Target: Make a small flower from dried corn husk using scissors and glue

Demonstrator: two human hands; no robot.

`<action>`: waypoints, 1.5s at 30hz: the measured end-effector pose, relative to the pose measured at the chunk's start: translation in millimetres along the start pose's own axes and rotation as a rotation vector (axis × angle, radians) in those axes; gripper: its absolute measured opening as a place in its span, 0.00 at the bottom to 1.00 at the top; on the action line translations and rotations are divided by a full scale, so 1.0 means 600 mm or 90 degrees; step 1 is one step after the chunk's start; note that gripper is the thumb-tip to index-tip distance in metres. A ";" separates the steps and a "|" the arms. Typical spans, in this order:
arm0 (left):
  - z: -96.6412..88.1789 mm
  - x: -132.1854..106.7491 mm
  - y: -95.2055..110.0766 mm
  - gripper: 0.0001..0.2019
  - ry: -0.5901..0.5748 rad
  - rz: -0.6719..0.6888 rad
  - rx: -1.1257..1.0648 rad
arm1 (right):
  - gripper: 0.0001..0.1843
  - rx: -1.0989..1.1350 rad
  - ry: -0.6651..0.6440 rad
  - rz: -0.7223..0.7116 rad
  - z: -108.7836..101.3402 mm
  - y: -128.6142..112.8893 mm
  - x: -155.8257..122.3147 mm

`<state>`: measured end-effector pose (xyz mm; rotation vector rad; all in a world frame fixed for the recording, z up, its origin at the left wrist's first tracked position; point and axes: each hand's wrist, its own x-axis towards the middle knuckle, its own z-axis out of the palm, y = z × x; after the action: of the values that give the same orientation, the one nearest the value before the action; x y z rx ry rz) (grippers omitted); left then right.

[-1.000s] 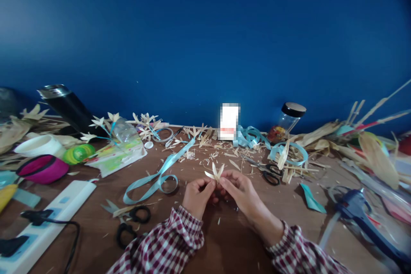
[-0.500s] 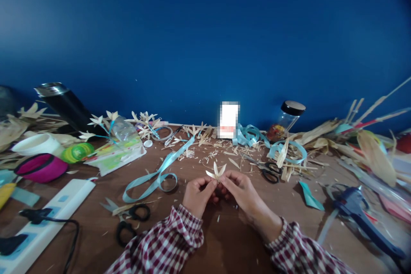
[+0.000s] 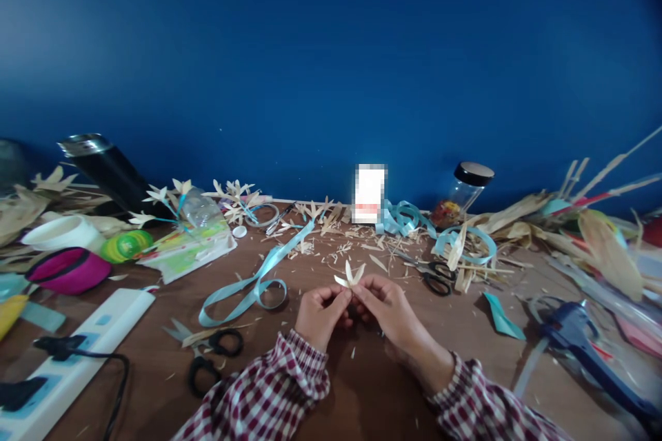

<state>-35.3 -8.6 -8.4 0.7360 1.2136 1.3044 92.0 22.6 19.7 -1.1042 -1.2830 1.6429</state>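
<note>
A small cream flower, its pointed petals like dried corn husk, stands up between my two hands over the middle of the table. My left hand pinches its base between thumb and fingers. From the other side my right hand closes on the same base, the fingertips of both hands nearly touching. The lower end of the flower is hidden by my fingers. Left of my hands lies a looped light-blue ribbon. Scissors with black handles rest open near my left sleeve.
A white power strip with black plugs lies at the left. A blue glue gun is at the right, near a second pair of scissors. Husk scraps litter the back. Husk flowers on blue stems and a lidded jar stand behind.
Both hands keep their pinch on the flower, almost still. The whole view has shifted very slightly; nothing on the table has visibly moved.
</note>
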 end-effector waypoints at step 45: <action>0.001 0.000 0.012 0.12 -0.038 -0.012 -0.058 | 0.16 0.148 -0.011 0.004 0.016 0.015 -0.008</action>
<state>-37.0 -7.1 -1.7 0.6918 1.1042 1.3046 84.4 13.2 13.1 -0.9559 -1.0673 1.7589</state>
